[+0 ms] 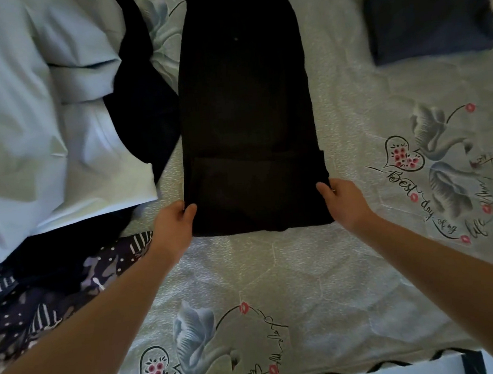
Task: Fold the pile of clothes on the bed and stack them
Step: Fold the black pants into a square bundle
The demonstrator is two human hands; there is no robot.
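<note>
Both hands, left hand (pixel 177 221) and right hand (pixel 343 201), pinch the black garment's (pixel 245 113) near corners with curled fingers (pixel 189 210).

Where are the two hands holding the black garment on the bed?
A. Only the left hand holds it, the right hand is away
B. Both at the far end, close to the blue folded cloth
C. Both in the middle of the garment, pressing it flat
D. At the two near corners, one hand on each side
D: the left hand and the right hand each grip a near corner of the black garment, fingers curled round its side edges.
</note>
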